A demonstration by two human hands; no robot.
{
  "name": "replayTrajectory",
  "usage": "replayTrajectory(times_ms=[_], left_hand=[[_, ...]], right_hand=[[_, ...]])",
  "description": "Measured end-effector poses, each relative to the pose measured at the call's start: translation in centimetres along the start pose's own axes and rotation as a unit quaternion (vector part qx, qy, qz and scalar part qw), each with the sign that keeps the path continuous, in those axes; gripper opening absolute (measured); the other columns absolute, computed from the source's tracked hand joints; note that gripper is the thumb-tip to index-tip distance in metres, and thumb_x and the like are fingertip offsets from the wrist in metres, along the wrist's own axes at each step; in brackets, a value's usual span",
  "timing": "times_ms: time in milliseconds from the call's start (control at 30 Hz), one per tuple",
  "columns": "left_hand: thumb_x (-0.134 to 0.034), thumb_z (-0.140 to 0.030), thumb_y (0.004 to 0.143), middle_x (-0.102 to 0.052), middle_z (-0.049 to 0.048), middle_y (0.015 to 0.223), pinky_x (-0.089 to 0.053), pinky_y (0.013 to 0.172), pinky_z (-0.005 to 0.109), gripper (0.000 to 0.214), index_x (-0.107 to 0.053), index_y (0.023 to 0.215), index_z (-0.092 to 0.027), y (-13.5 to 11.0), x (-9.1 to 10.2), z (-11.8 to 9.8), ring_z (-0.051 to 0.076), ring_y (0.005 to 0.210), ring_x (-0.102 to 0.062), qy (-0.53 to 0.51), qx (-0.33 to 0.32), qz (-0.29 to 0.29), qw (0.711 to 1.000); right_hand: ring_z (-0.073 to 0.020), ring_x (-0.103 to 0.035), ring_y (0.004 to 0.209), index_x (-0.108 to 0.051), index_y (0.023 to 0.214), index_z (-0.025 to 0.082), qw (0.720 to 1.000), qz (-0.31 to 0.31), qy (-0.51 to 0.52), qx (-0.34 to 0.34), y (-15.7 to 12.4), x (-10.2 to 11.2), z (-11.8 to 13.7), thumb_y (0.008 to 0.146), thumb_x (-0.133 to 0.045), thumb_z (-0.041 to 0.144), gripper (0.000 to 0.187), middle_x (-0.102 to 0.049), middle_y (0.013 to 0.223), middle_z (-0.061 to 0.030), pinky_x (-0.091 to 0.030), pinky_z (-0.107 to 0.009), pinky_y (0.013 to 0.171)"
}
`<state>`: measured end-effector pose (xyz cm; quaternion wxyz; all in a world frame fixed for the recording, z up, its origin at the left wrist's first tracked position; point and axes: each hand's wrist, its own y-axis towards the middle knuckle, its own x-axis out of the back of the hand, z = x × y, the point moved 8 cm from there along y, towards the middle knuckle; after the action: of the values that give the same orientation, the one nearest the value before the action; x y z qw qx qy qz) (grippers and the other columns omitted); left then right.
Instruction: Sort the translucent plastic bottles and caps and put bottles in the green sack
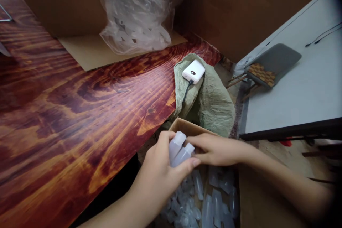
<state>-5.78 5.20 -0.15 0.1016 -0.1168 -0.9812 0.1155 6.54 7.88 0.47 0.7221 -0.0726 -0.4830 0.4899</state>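
My left hand (pixel 162 164) is closed around two translucent white plastic bottles (pixel 175 149) with pale caps, held side by side and tilted above an open cardboard box (pixel 192 125). My right hand (pixel 213 148) reaches in from the right, its fingers bent about the cap end of the nearer bottle (pixel 184 155); its fingertips are partly hidden. Below both hands, the box contains several loose translucent bottles (pixel 212 206) on the right and a heap of small clear plastic pieces (pixel 185 203) on the left.
A reddish wood-grain table (pixel 107 114) lies to the left. On it, a clear plastic bag (pixel 136 25) of white pieces stands on cardboard. Behind the box, a green woven sack (pixel 217 99) bears a white power bank (pixel 194 71) with a black cable. A grey chair (pixel 280 62) stands farther right.
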Motion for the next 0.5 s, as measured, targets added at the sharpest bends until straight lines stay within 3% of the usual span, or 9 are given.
replayTrajectory(times_ms=[133,333,500], left_hand=[[-0.074,-0.046,0.071,-0.068,0.0023,0.095,-0.046,0.074,0.032,0.048,-0.051,0.105,-0.023,0.4,0.5,0.3,0.025,0.087,-0.063,-0.019,0.046,-0.016,0.999],[-0.074,-0.050,0.071,-0.066,-0.0004,0.086,-0.046,0.062,0.027,0.048,-0.050,0.103,-0.023,0.6,0.6,0.5,0.020,0.075,-0.062,-0.055,0.066,-0.017,0.996],[-0.075,-0.053,0.070,-0.064,-0.0024,0.079,-0.046,0.057,0.025,0.051,-0.049,0.103,-0.023,0.6,0.4,0.9,0.016,0.065,-0.059,-0.080,0.076,-0.010,0.994]], right_hand=[[-0.0166,-0.058,0.094,-0.061,0.113,0.015,0.985,-0.070,0.149,0.056,-1.0,3.5,1.2,0.093,-0.054,0.034,0.029,-0.064,0.108,-0.0061,-0.044,-0.027,0.082],[-0.0101,-0.052,0.072,-0.055,0.108,0.015,0.917,-0.082,0.390,0.023,-0.4,2.3,-0.4,0.086,-0.067,0.036,0.032,-0.059,0.083,0.0004,-0.040,-0.021,0.063],[-0.0087,-0.054,0.073,-0.058,0.101,0.014,0.877,-0.130,0.463,0.011,-0.6,2.6,-0.7,0.083,-0.070,0.037,0.031,-0.059,0.083,-0.0001,-0.041,-0.019,0.065]])
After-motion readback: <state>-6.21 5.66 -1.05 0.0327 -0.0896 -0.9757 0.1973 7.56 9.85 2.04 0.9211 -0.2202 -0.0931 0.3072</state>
